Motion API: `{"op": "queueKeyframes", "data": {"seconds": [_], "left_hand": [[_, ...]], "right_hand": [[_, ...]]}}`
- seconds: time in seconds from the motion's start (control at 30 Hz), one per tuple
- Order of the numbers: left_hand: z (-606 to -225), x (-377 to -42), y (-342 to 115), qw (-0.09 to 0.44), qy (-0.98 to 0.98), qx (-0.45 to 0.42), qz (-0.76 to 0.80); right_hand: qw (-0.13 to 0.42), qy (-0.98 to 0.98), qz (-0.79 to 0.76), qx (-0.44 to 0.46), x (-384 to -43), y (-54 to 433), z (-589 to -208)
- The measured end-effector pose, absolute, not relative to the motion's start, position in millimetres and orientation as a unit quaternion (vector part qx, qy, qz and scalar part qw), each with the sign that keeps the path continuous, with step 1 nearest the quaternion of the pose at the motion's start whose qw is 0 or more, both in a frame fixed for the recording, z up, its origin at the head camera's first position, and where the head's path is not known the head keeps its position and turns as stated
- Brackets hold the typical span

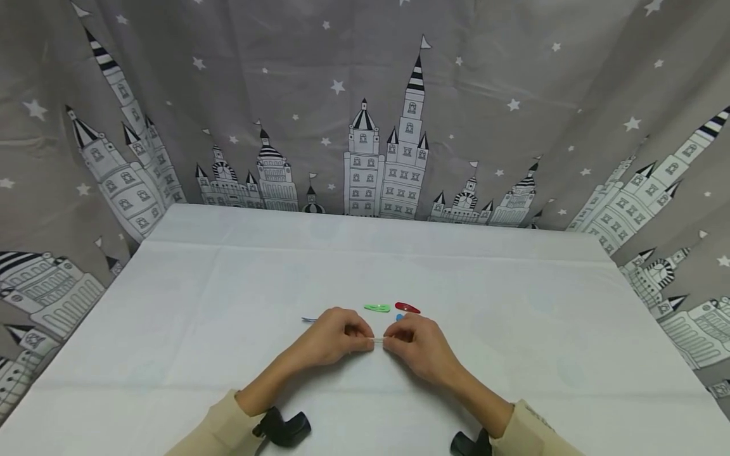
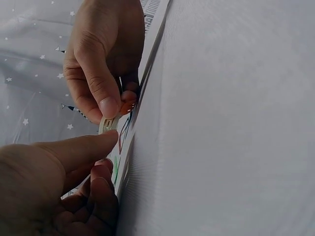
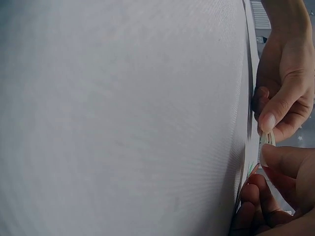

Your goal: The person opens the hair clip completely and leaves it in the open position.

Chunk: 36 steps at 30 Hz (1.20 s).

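Pinching a narrow, cream-coloured, slotted hair clip [image 1: 378,340] by its two ends, with the left hand [image 1: 329,335] at the left end and the right hand [image 1: 421,347] at the right. Grips it narrowly in both hands, thumb to fingers, leaving only a short stretch visible in the gap between. Holds it lengthwise from left to right, over the near half of a white cloth-covered table [image 1: 490,285]. Has a bright green, elongated, slotted hair clip [image 1: 377,308] lying just to the far side, and beside it, to the right, a glossy, dark red, teardrop-shaped hair clip [image 1: 407,308]. Hides most of a small blue piece [image 1: 400,317] behind the right hand, and part of a thin grey-blue strip [image 1: 309,320] behind the left. Wears beige sleeves [image 1: 222,427]. Faces a grey curtain [image 1: 485,82] beyond the far table edge, printed with white stars and castles.
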<state>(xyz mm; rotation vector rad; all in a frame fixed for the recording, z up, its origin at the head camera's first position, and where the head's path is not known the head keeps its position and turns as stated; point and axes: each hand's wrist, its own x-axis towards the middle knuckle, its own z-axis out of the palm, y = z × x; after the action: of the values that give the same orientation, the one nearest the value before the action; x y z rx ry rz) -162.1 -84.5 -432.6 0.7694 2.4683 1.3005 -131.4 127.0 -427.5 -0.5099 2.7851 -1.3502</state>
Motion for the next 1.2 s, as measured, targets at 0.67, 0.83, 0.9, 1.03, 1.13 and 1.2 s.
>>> {"op": "queueKeyframes", "data": {"seconds": [0.67,0.83,0.9,1.03,1.13,1.2], "left_hand": [[-430,-154,-84,0.119,0.826,0.243,0.495],[-427,-150,-85,0.11,0.82,0.242,0.506],[-425,-148,-84,0.105,0.821,0.243,0.507],[-421,-143,-83,0.09,0.819,0.247,0.509],[-418,-139,-83,0.08,0.817,0.251,0.513],[-416,-136,-83,0.076,0.816,0.254,0.515]], "right_hand": [[0.002,0.872,-0.462,-0.162,-130,128,-424],[0.005,0.864,-0.476,-0.163,-127,128,-420],[0.005,0.862,-0.481,-0.163,-125,129,-418],[0.005,0.857,-0.489,-0.164,-121,131,-414],[-0.001,0.852,-0.493,-0.174,-117,132,-411],[-0.007,0.85,-0.493,-0.182,-115,133,-409]]}}
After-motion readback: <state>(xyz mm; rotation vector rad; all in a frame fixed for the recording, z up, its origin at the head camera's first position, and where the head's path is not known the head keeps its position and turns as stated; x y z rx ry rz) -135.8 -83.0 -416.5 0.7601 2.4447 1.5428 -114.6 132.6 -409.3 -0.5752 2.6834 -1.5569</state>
